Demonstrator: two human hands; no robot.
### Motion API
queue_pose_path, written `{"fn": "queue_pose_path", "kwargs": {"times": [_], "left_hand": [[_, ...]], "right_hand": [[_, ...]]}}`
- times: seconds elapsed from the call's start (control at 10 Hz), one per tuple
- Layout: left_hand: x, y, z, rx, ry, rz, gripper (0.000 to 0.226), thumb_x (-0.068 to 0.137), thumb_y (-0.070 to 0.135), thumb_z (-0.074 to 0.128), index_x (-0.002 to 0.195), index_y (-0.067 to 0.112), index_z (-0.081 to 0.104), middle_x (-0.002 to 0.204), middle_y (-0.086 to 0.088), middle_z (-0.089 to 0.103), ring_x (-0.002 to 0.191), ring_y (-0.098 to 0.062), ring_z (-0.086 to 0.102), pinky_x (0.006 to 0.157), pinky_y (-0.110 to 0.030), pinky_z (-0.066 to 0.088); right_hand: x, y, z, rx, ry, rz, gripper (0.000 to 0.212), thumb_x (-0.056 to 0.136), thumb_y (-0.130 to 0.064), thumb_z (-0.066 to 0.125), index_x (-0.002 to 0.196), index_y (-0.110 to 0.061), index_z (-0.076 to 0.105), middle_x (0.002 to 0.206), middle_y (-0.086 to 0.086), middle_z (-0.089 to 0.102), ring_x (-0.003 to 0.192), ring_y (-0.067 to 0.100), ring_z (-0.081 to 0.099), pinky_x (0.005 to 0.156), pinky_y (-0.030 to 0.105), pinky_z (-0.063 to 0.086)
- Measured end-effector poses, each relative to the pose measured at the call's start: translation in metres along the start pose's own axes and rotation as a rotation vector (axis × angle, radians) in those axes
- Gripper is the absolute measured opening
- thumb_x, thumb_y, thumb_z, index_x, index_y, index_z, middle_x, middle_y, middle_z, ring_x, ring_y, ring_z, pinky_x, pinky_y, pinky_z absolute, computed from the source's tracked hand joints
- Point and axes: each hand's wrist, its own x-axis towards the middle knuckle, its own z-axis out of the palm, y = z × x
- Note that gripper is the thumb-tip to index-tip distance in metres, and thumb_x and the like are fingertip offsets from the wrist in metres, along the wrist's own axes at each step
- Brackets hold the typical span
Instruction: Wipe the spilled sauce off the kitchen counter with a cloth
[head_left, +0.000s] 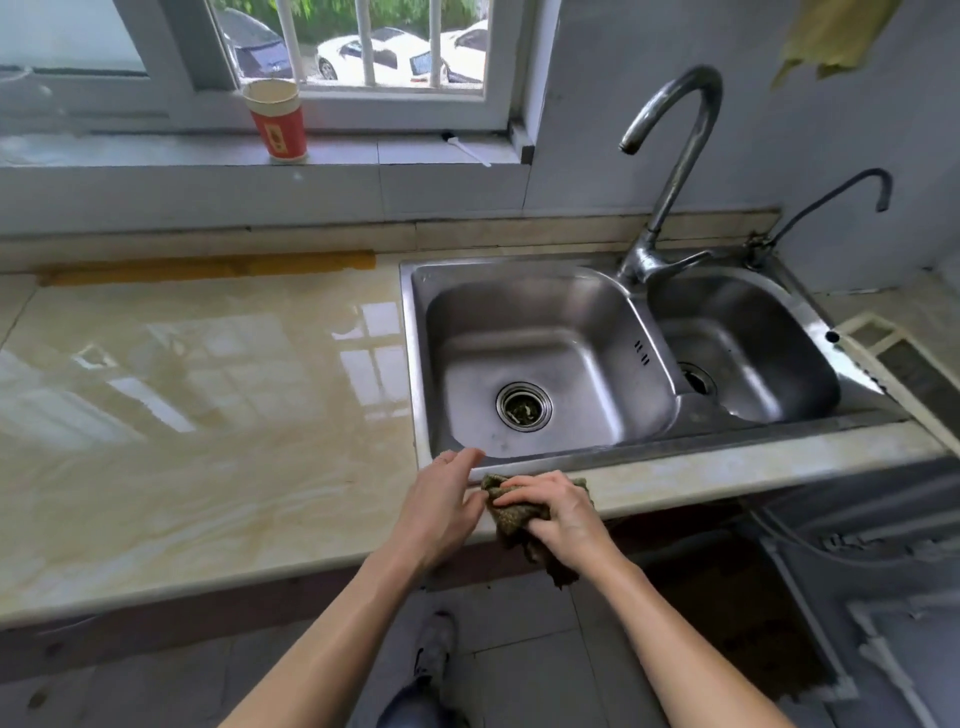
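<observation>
A dark olive-brown cloth is bunched at the counter's front edge, just below the sink's front rim, with one end hanging over the edge. My right hand grips the cloth from above, fingers curled over it. My left hand lies beside it on the left, fingers straight, fingertips reaching the sink's front-left corner and thumb touching the cloth. The glossy beige marble counter stretches to the left; I see no distinct sauce on it, only reflections and faint yellowish streaks.
A steel double sink with a tall faucet and a small side tap fills the right. A red paper cup stands on the windowsill. Yellow tape runs along the counter's back. A vent grille lies far right.
</observation>
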Motion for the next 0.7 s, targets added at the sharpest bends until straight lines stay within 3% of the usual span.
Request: {"fn": "queue_pose_path", "kwargs": {"times": [0.1,0.2,0.3,0.4,0.5,0.6,0.7], "left_hand": [[0.016,0.008,0.001,-0.035,0.02,-0.006,0.038,0.086,0.02,0.057,0.124,0.019,0.052,0.114,-0.005,0.058,0.101,-0.021,0.06,0.089,-0.033,0.048],[0.039,0.013,0.0,-0.1,0.051,-0.023,0.038,0.087,0.017,0.057,0.125,0.018,0.053,0.118,-0.004,0.058,0.098,-0.015,0.061,0.087,-0.027,0.046],[0.063,0.019,-0.008,-0.198,0.075,-0.072,0.037,0.089,0.017,0.057,0.126,0.017,0.053,0.122,-0.002,0.057,0.096,-0.011,0.06,0.087,-0.026,0.049],[0.086,0.021,-0.02,-0.257,0.132,-0.083,0.035,0.09,0.018,0.058,0.125,0.017,0.054,0.122,0.0,0.059,0.092,-0.008,0.058,0.082,-0.02,0.046],[0.105,0.025,-0.035,-0.289,0.155,-0.092,0.034,0.09,0.017,0.058,0.124,0.016,0.055,0.123,0.001,0.059,0.094,-0.008,0.058,0.08,-0.016,0.042],[0.125,0.026,-0.044,-0.274,0.167,-0.092,0.034,0.09,0.017,0.057,0.125,0.016,0.054,0.124,0.001,0.058,0.094,-0.007,0.056,0.081,-0.017,0.041],[0.135,0.027,-0.05,-0.241,0.14,-0.141,0.034,0.09,0.018,0.057,0.124,0.017,0.054,0.123,0.001,0.059,0.092,-0.007,0.055,0.082,-0.018,0.042]], "right_hand": [[0.008,-0.001,-0.019,0.051,-0.015,0.079,0.051,0.058,0.005,0.058,0.089,-0.029,0.079,0.098,-0.017,0.071,0.098,-0.012,0.055,0.091,0.007,0.036],[0.032,-0.01,-0.043,0.143,0.026,0.218,0.055,0.066,0.012,0.058,0.094,-0.032,0.077,0.099,-0.015,0.072,0.097,-0.005,0.062,0.086,0.009,0.04],[0.069,-0.022,-0.072,0.428,0.134,0.286,0.052,0.078,0.01,0.064,0.106,-0.033,0.067,0.106,-0.006,0.07,0.101,0.011,0.065,0.085,0.019,0.05],[0.107,-0.031,-0.095,0.989,0.153,0.394,0.047,0.085,0.008,0.063,0.123,-0.019,0.056,0.107,0.013,0.068,0.09,0.025,0.069,0.072,0.035,0.057],[0.138,-0.025,-0.111,1.301,0.134,0.455,0.041,0.085,-0.009,0.064,0.125,-0.014,0.057,0.112,0.015,0.068,0.096,0.027,0.068,0.081,0.039,0.058],[0.164,0.005,-0.11,1.233,0.239,0.642,0.038,0.092,-0.014,0.062,0.129,-0.015,0.058,0.117,0.014,0.067,0.106,0.027,0.063,0.082,0.037,0.053],[0.163,0.037,-0.105,0.925,0.538,0.868,0.037,0.095,-0.004,0.055,0.131,-0.011,0.054,0.101,0.008,0.063,0.093,0.019,0.059,0.071,0.029,0.04]]}}
